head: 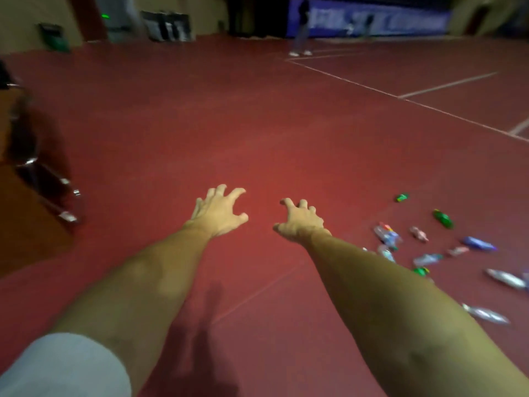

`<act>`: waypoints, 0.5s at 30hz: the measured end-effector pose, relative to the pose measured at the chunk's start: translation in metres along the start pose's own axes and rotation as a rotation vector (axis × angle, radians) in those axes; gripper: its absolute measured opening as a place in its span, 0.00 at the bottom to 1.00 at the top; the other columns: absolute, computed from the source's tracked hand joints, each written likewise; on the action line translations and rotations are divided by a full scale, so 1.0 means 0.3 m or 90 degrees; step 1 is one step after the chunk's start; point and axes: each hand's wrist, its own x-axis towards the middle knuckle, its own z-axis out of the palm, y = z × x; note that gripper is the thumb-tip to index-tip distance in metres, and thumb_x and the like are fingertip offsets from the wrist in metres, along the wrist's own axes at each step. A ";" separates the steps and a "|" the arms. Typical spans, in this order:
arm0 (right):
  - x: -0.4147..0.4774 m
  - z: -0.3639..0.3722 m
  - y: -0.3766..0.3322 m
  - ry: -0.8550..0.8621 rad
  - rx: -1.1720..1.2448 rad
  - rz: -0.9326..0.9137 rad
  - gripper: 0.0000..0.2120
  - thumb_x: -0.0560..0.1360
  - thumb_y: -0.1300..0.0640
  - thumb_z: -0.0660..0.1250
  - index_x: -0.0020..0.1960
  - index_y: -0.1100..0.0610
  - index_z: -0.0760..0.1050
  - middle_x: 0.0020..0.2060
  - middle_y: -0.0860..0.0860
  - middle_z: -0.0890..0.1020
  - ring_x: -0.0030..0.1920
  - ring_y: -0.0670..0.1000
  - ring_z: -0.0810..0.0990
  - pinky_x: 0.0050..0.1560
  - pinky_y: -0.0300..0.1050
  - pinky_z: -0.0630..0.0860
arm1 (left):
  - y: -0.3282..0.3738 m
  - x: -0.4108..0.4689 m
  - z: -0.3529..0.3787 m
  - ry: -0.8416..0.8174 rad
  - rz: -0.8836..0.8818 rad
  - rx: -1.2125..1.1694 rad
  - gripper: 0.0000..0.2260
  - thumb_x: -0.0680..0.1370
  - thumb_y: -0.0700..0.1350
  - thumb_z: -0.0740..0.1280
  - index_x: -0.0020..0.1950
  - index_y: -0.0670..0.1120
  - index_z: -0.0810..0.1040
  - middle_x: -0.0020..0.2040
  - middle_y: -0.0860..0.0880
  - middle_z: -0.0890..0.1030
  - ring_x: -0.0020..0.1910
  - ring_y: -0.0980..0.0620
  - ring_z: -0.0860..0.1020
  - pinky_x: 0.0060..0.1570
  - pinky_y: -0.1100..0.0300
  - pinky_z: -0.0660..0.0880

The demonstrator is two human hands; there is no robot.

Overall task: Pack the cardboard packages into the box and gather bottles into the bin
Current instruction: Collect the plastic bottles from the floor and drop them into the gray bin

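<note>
Writing: white letters were seen on a blue banner [380, 21] far beyond the right hand [300, 220], too blurred to be read.
Bottle labels: colour bands were made out, but no brand or text could be read because of motion blur.
Bottles [428, 259]: scattered lying on the red floor [257, 124], to the right of the right hand and well apart from it, none touched.
Bottle detail: a green bottle [442, 218] and a small green one [402, 197] were seen at the far edge of the scatter, a blue one [479, 243] further right, and a clear one [486, 313] nearest the camera.
Right hand: held out over the floor, fingers spread and bent claw-like, nothing grasped.
Left hand [219, 213]: held level with the right hand and just to its left, apart from it, fingers likewise spread and bent, nothing grasped.
Sleeve [63, 365]: pale, seen on the left upper arm, well behind the right hand.
Floor lines [446, 85]: white, painted beyond and to the right of the right hand.
Left side: dark furniture with shiny metal parts [40, 167] was seen far left of the right hand; its kind could not be told.
Background: a standing person [302, 27] was seen far beyond the right hand, and a green light [105, 16] far beyond and to the left.
Obstruction: part of the scatter was covered by the right forearm.
</note>
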 end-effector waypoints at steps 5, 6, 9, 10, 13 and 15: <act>-0.016 -0.097 0.443 0.033 0.033 0.159 0.36 0.75 0.41 0.67 0.78 0.44 0.56 0.73 0.58 0.63 0.72 0.62 0.64 0.67 0.63 0.69 | 0.446 0.191 0.137 -0.058 0.161 0.007 0.30 0.76 0.59 0.64 0.77 0.61 0.60 0.78 0.44 0.59 0.76 0.42 0.59 0.72 0.38 0.61; -0.022 -0.114 0.519 0.037 0.038 0.187 0.36 0.75 0.41 0.67 0.78 0.44 0.56 0.73 0.58 0.63 0.72 0.62 0.64 0.67 0.63 0.69 | 0.526 0.221 0.164 -0.067 0.188 0.006 0.30 0.76 0.58 0.64 0.77 0.61 0.60 0.78 0.44 0.59 0.76 0.42 0.59 0.72 0.38 0.60; -0.025 -0.153 0.722 0.052 0.051 0.260 0.36 0.74 0.42 0.68 0.78 0.44 0.57 0.72 0.57 0.63 0.72 0.63 0.63 0.67 0.63 0.69 | 0.747 0.300 0.238 -0.089 0.262 0.006 0.30 0.76 0.59 0.64 0.77 0.60 0.60 0.78 0.44 0.59 0.76 0.42 0.59 0.71 0.39 0.61; -0.020 -0.163 0.781 0.058 0.054 0.278 0.35 0.75 0.42 0.67 0.77 0.43 0.57 0.72 0.58 0.63 0.72 0.63 0.64 0.67 0.63 0.69 | 0.813 0.329 0.261 -0.096 0.282 0.006 0.30 0.76 0.59 0.64 0.77 0.60 0.60 0.78 0.44 0.59 0.75 0.42 0.59 0.71 0.39 0.61; 0.018 -0.194 0.947 0.065 0.061 0.329 0.34 0.76 0.41 0.66 0.77 0.44 0.56 0.71 0.57 0.64 0.70 0.63 0.64 0.64 0.64 0.70 | 0.997 0.429 0.327 -0.119 0.332 0.010 0.30 0.76 0.58 0.64 0.77 0.60 0.60 0.78 0.43 0.59 0.75 0.42 0.59 0.71 0.39 0.61; 0.062 -0.219 1.054 0.071 0.061 0.357 0.34 0.76 0.41 0.66 0.77 0.44 0.56 0.70 0.57 0.64 0.70 0.62 0.64 0.65 0.64 0.70 | 1.113 0.510 0.374 -0.126 0.362 0.012 0.30 0.77 0.58 0.64 0.78 0.60 0.59 0.78 0.43 0.58 0.75 0.41 0.59 0.70 0.39 0.61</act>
